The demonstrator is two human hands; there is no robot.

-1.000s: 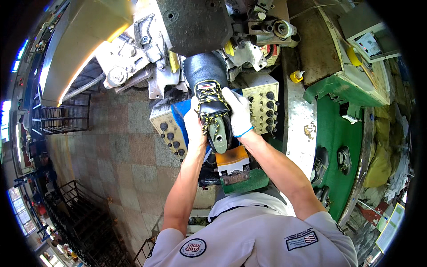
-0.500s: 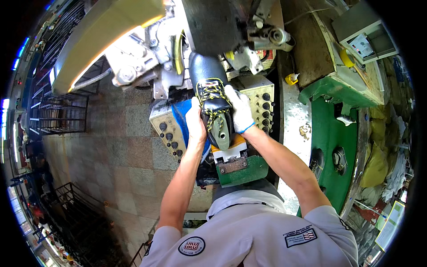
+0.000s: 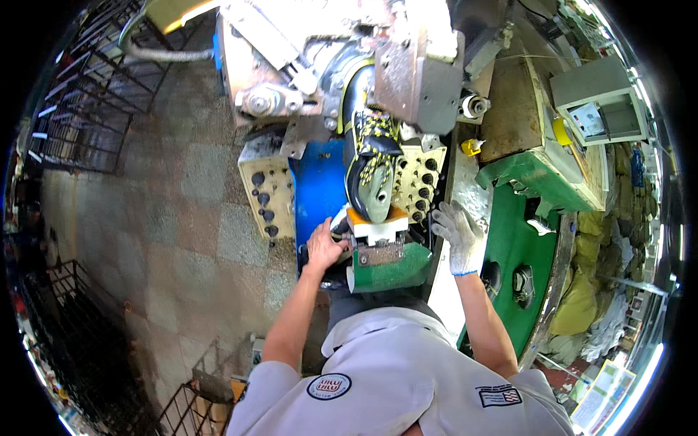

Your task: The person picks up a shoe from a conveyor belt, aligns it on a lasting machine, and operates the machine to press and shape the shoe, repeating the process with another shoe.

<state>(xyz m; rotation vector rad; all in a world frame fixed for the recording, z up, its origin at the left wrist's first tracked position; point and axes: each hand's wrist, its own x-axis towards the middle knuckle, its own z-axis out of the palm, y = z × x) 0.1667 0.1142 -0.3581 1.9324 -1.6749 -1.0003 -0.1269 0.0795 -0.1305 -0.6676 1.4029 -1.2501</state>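
Pointing toe-away from the worker, black shoe lies ahead; left hand nearer, grip unclear; right hand spread, empty.

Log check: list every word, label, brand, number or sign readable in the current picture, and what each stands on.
Round white badge with black rim and red characters, on the pale grey fabric shirt: large marks show; wording not copied here.
Rectangular black-bordered patch with red stripes, same shirt: lettering too small.
White paper sheet in the grey open-fronted box: too small.
Pale yellow-edged board, lower right: too small.
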